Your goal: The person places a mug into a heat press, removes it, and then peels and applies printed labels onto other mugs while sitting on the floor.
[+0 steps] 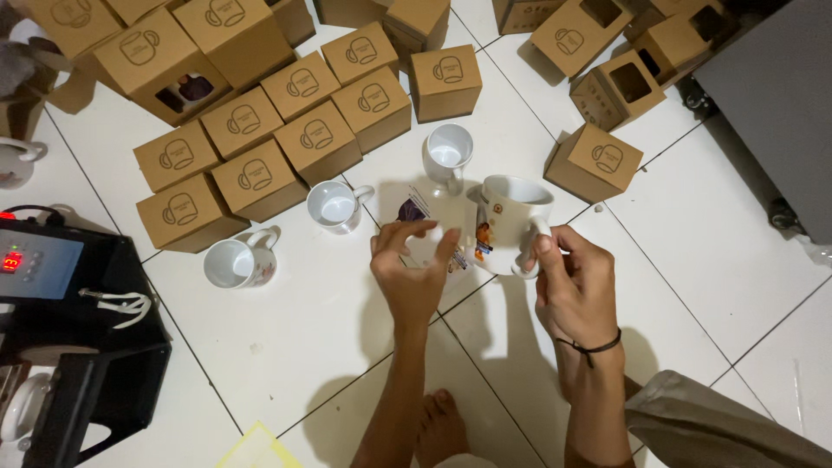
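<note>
hands (494,277) on printed mug (507,224)

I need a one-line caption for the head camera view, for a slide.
Right hand holds a white printed mug by its handle; left hand peels a printed sheet beside it.

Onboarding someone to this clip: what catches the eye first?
The right hand holds a white printed mug by its handle at centre, with the left hand peeling a printed sheet beside it. Brown cardboard boxes crowd the floor behind; three white mugs stand among them.
</note>
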